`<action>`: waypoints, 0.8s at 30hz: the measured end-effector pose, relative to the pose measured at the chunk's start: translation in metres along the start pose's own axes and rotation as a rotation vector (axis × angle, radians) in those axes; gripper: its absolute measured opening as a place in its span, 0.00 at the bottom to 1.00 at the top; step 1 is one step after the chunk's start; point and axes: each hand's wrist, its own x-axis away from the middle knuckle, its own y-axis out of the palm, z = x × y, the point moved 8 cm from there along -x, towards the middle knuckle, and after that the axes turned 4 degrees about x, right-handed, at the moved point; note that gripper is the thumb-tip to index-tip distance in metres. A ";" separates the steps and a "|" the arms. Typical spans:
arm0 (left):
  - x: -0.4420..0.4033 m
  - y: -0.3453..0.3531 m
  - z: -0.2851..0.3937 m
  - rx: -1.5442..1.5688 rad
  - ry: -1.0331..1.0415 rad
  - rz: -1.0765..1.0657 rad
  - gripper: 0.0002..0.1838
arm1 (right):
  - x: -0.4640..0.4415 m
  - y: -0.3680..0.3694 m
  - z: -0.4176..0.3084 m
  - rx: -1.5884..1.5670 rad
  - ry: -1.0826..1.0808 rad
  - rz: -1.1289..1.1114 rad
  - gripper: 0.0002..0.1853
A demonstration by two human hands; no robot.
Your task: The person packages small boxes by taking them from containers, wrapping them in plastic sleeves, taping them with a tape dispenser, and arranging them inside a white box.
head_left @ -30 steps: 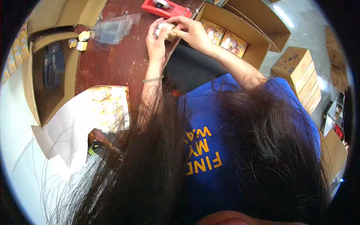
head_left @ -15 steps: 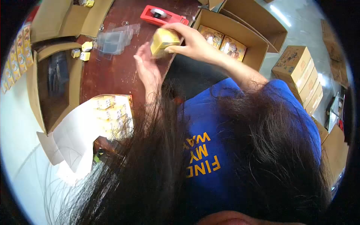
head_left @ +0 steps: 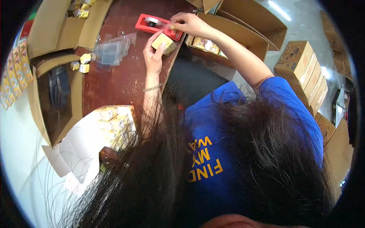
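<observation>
A small yellow box (head_left: pixel 164 43) is held in my left hand (head_left: pixel 153 55), with the thumb across its near side and the fingers behind it. Above it, my right hand (head_left: pixel 187 23) reaches over the end of a red tape dispenser (head_left: pixel 143 24). Its thumb and index finger are pinched together near the dispenser's cutting end; whether tape lies between them is too small to make out. The dispenser stands on the dark red table (head_left: pixel 125 76), just beyond the box.
Clear plastic pieces (head_left: pixel 110 53) and small yellow boxes (head_left: pixel 84 68) lie left on the table, beside an open carton (head_left: pixel 78 91). Another open carton (head_left: pixel 251 55) with printed boxes is at the right. Stacked cartons (head_left: pixel 300 68) stand on the floor. White packaging (head_left: pixel 78 146) is lower left.
The yellow box has passed from my right hand to my left. My right hand has moved up to the tape dispenser, and my left hand has closed on the box.
</observation>
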 end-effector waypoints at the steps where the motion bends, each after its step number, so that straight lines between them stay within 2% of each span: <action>1: -0.002 0.001 -0.001 0.031 0.005 -0.002 0.27 | -0.001 0.004 0.003 -0.077 -0.010 0.016 0.10; 3: -0.002 -0.003 -0.001 0.056 0.011 0.004 0.27 | -0.002 0.010 0.002 -0.159 -0.027 0.028 0.10; 7: -0.005 -0.002 0.001 -0.092 -0.031 -0.081 0.28 | 0.041 -0.027 -0.053 0.330 -0.418 0.679 0.09; 8: -0.004 -0.003 0.000 -0.092 -0.036 -0.079 0.28 | 0.047 -0.025 -0.055 0.327 -0.415 0.675 0.09; 12: -0.005 -0.001 0.000 -0.045 0.021 -0.056 0.27 | 0.060 0.017 0.011 -0.583 0.361 0.089 0.08; 18: -0.003 0.000 -0.002 -0.031 0.043 -0.037 0.27 | 0.063 0.038 0.039 -0.488 0.394 -0.026 0.06; 22: 0.007 -0.007 -0.011 0.090 -0.005 0.135 0.25 | 0.071 0.036 -0.026 -0.932 0.117 0.073 0.10; 24: 0.012 -0.008 -0.017 0.107 0.002 0.173 0.25 | 0.069 0.047 -0.033 -0.880 0.118 0.074 0.11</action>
